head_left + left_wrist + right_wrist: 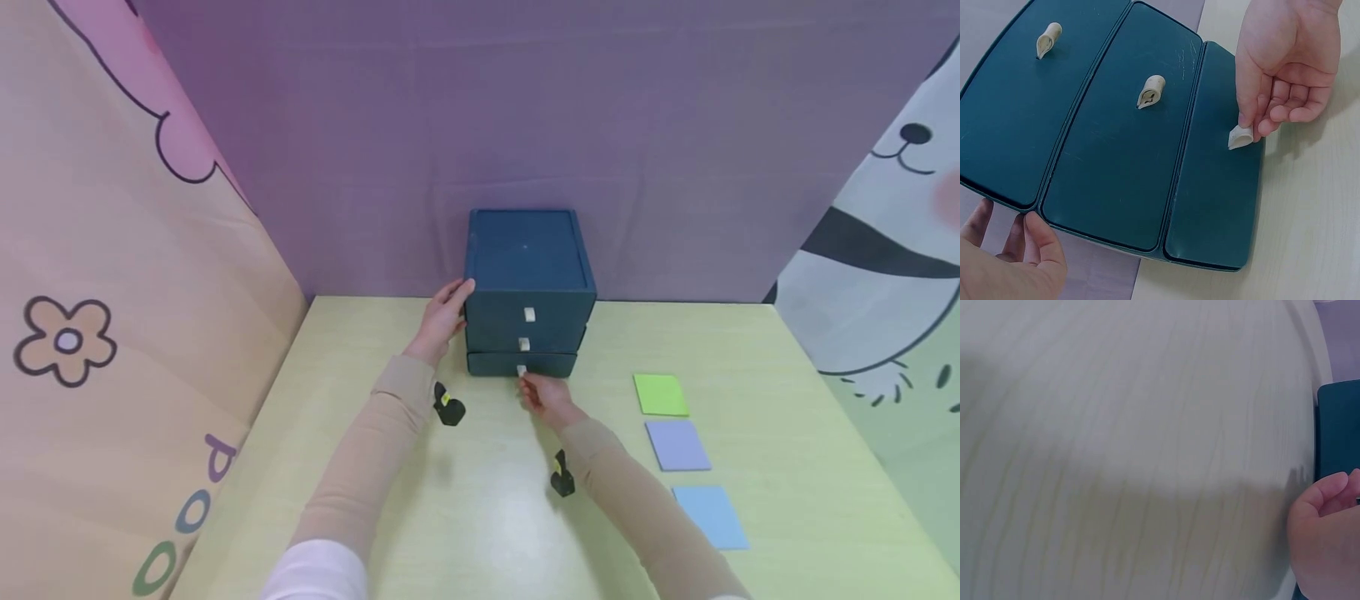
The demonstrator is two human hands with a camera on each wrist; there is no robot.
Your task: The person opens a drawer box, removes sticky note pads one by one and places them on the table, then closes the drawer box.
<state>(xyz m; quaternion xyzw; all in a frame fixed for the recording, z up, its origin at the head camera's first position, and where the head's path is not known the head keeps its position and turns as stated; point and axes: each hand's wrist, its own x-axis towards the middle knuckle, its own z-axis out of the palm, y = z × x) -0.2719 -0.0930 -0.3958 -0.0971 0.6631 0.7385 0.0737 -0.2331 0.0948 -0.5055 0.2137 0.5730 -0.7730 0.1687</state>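
Observation:
A dark blue three-drawer cabinet (528,250) stands against the back wall, each drawer front bearing a small cream pull tab. My left hand (439,323) rests on the cabinet's left side, its fingertips (1036,225) touching the side edge near the upper drawers. Down at the bottom drawer (491,364), my right hand (551,400) pinches the pull tab (1240,137) between thumb and fingers. In the left wrist view all the drawer fronts look about flush. The right wrist view shows mostly tabletop, with part of the right hand (1329,534) at its right edge.
To the right on the pale wood table (480,517) lie a green square (661,394), a purple square (678,445) and a blue square (710,517), in a row. A purple cloth wall (450,125) rises behind the cabinet, with printed cloth on both sides.

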